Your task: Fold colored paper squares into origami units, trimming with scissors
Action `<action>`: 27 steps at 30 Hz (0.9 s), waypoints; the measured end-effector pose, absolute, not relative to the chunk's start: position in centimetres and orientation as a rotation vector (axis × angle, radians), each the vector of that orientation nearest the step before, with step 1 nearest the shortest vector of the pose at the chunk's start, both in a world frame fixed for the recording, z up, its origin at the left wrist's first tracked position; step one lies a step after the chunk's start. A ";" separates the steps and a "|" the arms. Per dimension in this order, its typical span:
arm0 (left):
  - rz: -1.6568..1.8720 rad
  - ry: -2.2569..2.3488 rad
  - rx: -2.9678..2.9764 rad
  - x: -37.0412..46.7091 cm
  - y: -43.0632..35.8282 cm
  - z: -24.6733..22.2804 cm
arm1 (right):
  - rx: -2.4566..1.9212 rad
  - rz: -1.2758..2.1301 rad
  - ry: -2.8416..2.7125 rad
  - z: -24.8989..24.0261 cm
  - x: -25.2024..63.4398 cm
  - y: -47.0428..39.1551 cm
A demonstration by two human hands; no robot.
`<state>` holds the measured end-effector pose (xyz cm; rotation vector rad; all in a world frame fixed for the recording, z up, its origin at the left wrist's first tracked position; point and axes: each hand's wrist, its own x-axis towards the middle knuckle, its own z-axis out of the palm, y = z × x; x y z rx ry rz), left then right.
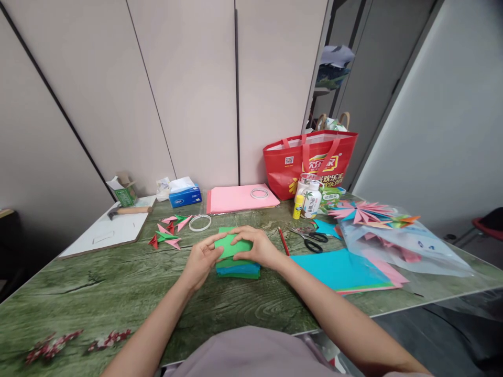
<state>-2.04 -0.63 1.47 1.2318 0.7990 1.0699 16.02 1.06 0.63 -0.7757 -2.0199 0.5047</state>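
My left hand (202, 257) and right hand (257, 245) grip a partly folded green paper (231, 246) above a paper stack (238, 268); finished folded pieces (170, 233) lie left.

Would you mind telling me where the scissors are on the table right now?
In the head view, the scissors lie on the table to the right of the right hand, just past the red pencil and above the blue paper sheet.
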 end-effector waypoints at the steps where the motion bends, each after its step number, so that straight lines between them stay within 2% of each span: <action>1: 1.051 0.781 1.225 -2.0 -0.7 1.5 | -0.782 0.492 -2.032 0.6 16.0 1.0; 6: 1.015 0.688 1.137 -2.0 -0.7 1.7 | -0.847 0.484 -2.039 0.3 15.7 0.9; 15: 1.071 0.799 1.259 -1.8 -0.9 1.8 | -0.809 0.577 -1.974 0.5 15.6 0.8; 27: 1.128 0.883 1.316 -1.2 -0.9 1.6 | -0.798 1.079 -1.780 0.8 15.5 0.6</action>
